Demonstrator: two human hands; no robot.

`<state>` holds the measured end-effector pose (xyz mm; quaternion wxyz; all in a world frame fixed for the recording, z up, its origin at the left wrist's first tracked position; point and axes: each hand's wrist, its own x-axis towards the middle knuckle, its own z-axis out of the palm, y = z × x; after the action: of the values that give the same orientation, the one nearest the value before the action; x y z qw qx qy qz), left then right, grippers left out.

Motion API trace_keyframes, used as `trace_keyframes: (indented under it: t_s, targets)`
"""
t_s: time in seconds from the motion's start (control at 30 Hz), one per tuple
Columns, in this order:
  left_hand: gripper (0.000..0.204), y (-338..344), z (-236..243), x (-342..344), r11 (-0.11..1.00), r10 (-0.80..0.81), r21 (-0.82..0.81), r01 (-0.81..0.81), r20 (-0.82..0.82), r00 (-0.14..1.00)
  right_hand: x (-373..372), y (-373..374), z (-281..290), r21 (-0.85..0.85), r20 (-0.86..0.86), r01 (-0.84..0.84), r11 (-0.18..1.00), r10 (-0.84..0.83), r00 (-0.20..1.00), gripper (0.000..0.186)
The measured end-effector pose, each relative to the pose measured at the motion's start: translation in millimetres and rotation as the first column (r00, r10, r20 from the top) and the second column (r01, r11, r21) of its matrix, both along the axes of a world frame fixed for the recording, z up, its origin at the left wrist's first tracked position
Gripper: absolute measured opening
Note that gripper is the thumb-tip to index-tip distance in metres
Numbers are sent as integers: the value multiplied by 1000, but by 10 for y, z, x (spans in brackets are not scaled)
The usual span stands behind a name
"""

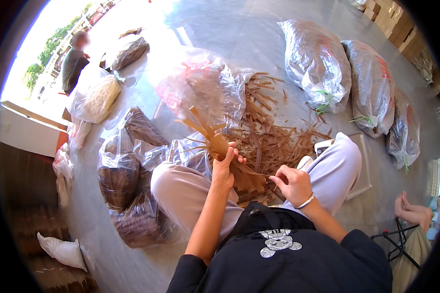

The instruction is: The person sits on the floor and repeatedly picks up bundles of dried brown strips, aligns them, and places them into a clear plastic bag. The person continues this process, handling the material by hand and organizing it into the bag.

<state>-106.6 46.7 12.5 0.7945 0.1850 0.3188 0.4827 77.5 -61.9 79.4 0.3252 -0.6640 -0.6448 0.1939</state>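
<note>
My left hand (223,168) is closed around a bundle of flat brown dried leaves (216,142). The loose ends fan out up and to the left, and the broad part hangs below the fist. At the right, my right hand (292,183) pinches the thin end of a leaf strip (252,172) that runs across from the bundle. Between and beyond my knees lies a heap of torn brown leaf strips (271,128), spread over the floor. A clear plastic bag (208,80) with red marking lies against the heap's far left side.
Three full, tied plastic sacks (318,66) stand at the far right. Clear bags of dark brown leaves (120,171) crowd my left knee. A person (76,63) is at the far left near more bags. Another person's bare feet (405,205) show at the right beside a folding stool (401,239).
</note>
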Motion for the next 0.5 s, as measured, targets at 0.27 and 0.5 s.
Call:
trace_keyframes:
  t_s: [0.27, 0.5]
  targets:
    - [31, 27, -95, -129, 996, -78, 30, 79, -36, 996, 404, 53, 273, 209, 179, -104, 972, 67, 982, 12]
    - [20, 40, 201, -282, 991, -128, -2, 137, -350, 928, 894, 200, 731, 260, 611, -321, 911, 102, 785, 24]
